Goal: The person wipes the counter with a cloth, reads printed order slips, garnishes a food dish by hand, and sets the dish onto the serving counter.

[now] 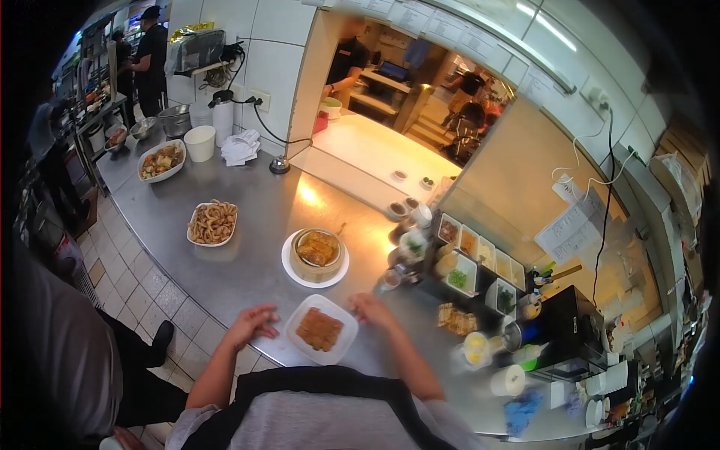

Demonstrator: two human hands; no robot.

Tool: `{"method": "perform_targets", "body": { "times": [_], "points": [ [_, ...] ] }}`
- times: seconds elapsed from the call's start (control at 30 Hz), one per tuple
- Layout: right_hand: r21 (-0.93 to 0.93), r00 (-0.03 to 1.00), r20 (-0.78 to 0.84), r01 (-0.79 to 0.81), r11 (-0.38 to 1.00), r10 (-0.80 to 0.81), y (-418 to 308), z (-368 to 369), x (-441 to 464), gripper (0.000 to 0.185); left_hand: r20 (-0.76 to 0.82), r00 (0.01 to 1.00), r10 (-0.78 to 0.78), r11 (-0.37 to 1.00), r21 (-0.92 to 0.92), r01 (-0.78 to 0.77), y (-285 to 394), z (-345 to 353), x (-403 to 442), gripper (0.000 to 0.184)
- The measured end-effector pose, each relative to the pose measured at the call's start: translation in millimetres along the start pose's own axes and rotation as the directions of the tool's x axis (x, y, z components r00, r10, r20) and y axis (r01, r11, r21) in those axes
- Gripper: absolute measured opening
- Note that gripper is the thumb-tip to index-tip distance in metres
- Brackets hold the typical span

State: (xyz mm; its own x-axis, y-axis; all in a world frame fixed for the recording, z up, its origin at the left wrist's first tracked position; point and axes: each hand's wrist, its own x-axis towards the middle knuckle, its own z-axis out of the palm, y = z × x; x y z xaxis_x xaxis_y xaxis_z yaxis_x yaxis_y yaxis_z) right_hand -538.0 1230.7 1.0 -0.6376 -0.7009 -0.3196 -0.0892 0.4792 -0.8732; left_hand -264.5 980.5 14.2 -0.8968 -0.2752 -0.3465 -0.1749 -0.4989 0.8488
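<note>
A white square dish (301,346) with a flat block of brown food (320,328) lies on the steel counter right in front of me. Just left of its rim is my left hand (255,325), fingers apart and holding nothing. At the upper right of the dish, my right hand (369,308) has its fingers bent near the rim; what they hold, if anything, is too small to tell. Beyond the dish, a round steamer-like bowl of orange-brown food (317,250) stands on a white plate (291,274).
Farther left are a bowl of fried strips (212,223), a dish of mixed food (160,161) and a bell (279,165). Garnish trays (457,273) and a black appliance (568,330) are at right. A person (67,352) stands close at left; others are farther back.
</note>
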Motion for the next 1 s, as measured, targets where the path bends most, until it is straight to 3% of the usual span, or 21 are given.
{"method": "perform_targets", "body": {
  "times": [0.07,0.1,0.13,0.2,0.27,0.33,0.47,0.57,0.67,0.87,1.0],
  "points": [
    [-0.062,0.996,-0.044,0.074,0.995,-0.077,21.9,1.0,-24.9,0.031,-0.223,0.966,0.134,0.989,-0.028,-0.144,0.7,-38.6,23.9,0.036],
    [-0.116,0.99,-0.1,0.087,0.989,-0.099,28.5,0.5,-39.5,0.032,-0.408,0.881,0.24,0.959,-0.041,-0.28,-6.7,-71.0,43.2,0.035],
    [-0.169,0.98,-0.155,0.096,0.981,-0.122,28.7,-1.3,-52.4,0.034,-0.577,0.751,0.322,0.912,-0.025,-0.41,-11.6,-104.2,59.4,0.035],
    [-0.076,0.975,-0.221,0.016,0.997,-0.032,9.1,-5.8,-87.0,0.033,-0.859,0.394,0.325,0.849,0.082,-0.522,10.7,-147.0,79.1,0.037],
    [-0.035,0.965,-0.262,-0.006,0.999,-0.004,14.8,-10.0,-104.2,0.033,-0.899,0.318,0.302,0.896,0.154,-0.415,48.4,-156.5,73.4,0.044],
    [-0.053,0.958,-0.284,0.036,0.998,-0.049,31.6,-9.5,-112.1,0.031,-0.832,0.446,0.329,0.911,0.154,-0.383,60.6,-183.0,86.1,0.049],
    [0.104,0.943,-0.33,-0.013,0.995,0.047,25.7,-2.1,-126.0,0.031,-0.655,0.687,0.314,0.947,0.164,-0.276,71.9,-201.7,103.4,0.057],
    [0.196,0.935,-0.346,-0.007,0.981,0.076,38.8,1.2,-122.2,0.031,-0.685,0.656,0.315,0.949,0.21,-0.236,82.8,-182.8,95.2,0.056],
    [0.244,0.934,-0.344,-0.014,0.97,0.1,53.4,0.8,-117.2,0.031,-0.778,0.587,0.222,0.951,0.04,-0.306,106.0,-160.3,83.7,0.056],
    [0.203,0.921,-0.378,-0.022,0.979,0.099,44.8,2.3,-121.1,0.032,-0.728,0.616,0.299,0.951,0.177,-0.253,104.0,-187.4,106.2,0.05],
    [0.182,0.912,-0.402,-0.007,0.983,0.081,44.1,3.8,-121.3,0.032,-0.714,0.618,0.329,0.937,0.165,-0.308,94.4,-193.8,105.8,0.048]
  ]
}}
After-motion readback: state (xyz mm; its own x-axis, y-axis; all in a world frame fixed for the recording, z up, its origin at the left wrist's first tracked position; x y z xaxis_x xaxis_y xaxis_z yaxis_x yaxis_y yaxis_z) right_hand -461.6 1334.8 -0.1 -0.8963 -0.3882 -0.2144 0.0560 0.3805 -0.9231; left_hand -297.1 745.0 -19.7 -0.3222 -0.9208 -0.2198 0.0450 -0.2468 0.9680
